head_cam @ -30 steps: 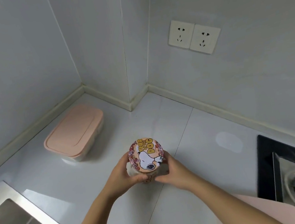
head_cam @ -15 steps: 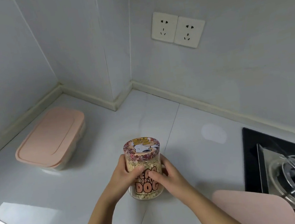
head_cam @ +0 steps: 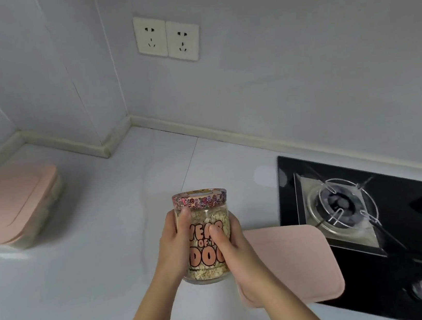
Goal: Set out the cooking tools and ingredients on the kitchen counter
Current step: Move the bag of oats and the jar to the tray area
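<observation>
Setting: a pale, glossy bench (head_cam: 98, 270) runs back into a tiled corner, seen from above.
Left grip (head_cam: 173, 249): the person's left hand wraps the left side of the jar (head_cam: 204, 242), with the thumb lying up the glass to just under the lid (head_cam: 199, 199).
Right grip (head_cam: 234, 254): the right hand clasps the jar's right side, its thumb across the printed lettering.
Why both: probably because the glass is smooth and the jar full, so a two-sided hold keeps it upright and steers it onto its spot.
Jar: clear glass packed with pale flakes that look like oats, with orange lettering and the floral lid on. It stands upright near the bench's front edge. Whether its base touches the bench or hangs just above it cannot be told.
Pink mat (head_cam: 294, 262): lies flat just right of the jar, partly under the right wrist, its far side lapping onto the hob (head_cam: 331, 292). It is likely set beside the cooking area as a work surface.
Burner (head_cam: 342, 202): sits on the black glass hob, right of the jar and apart from it.
Pink box (head_cam: 12, 204): a lidded container lying well to the left, towards the corner.
Sockets (head_cam: 168, 39): a pair on the back wall.
Stage: the jar looks to be in the act of being set down between box and mat, with neither hand loosened yet.
</observation>
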`<state>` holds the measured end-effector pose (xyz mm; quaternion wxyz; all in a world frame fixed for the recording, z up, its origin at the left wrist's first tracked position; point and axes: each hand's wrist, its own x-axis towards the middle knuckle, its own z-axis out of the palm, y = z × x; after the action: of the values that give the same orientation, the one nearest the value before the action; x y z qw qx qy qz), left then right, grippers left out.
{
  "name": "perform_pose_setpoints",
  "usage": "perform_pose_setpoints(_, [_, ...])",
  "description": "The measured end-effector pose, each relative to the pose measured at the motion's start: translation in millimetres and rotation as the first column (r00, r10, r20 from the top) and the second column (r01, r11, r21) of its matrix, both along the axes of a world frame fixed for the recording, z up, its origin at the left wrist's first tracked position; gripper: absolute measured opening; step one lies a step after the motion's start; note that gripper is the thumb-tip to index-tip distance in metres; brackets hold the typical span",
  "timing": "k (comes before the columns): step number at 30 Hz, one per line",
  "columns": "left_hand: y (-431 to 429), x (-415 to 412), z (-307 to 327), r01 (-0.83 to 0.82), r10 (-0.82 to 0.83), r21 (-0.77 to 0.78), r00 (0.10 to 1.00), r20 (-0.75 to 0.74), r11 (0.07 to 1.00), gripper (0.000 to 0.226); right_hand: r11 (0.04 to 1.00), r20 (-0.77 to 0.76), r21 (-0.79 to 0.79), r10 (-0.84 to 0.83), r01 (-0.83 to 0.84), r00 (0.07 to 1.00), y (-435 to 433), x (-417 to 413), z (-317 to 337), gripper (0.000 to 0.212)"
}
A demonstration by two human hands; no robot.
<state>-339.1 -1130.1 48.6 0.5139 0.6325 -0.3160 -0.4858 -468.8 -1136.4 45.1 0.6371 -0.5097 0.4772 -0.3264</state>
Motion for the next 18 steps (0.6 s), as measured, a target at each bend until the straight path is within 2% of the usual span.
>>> perform_pose_setpoints(3, [16.9, -37.8, 11.1, 0.041, -0.041, -0.021, 0.999, 0.020, 0.999, 0.069, 0.999, 0.046, -0.001, -0.053, 0.053, 0.998, 22.5, -37.3, 13.3, 0.042])
perform_pose_setpoints(7, [44.2, -95.7, 22.9, 0.083, -0.081, -0.062, 0.996, 0.035, 0.995, 0.044, 0.989, 0.025, -0.097, -0.111, 0.113, 0.994, 61.7, -94.5, 28.8, 0.047])
perform_pose_setpoints(11, [78.9, -161.1, 25.1, 0.103, -0.098, -0.097, 0.994, 0.054, 0.990, 0.049, 0.972, -0.063, -0.155, -0.189, 0.177, 0.980, 101.7, -158.2, 34.5, 0.044])
perform_pose_setpoints(13, [94.5, -194.1, 31.1, 0.140, -0.137, -0.099, 0.990, 0.038, 0.985, 0.052, 0.966, -0.044, -0.161, -0.211, 0.202, 0.976, 119.8, -193.5, 38.8, 0.042])
perform_pose_setpoints(15, [113.2, -225.5, 38.6, 0.207, -0.209, -0.086, 0.978, -0.011, 0.974, 0.060, 0.953, 0.010, -0.199, -0.231, 0.229, 0.973, 139.7, -224.8, 45.0, 0.045])
perform_pose_setpoints(18, [136.6, -267.4, 57.8, 0.270, -0.260, -0.242, 0.963, 0.076, 0.932, 0.049, 0.868, 0.043, -0.357, -0.353, 0.344, 0.935, 166.4, -261.6, 58.0, 0.064])
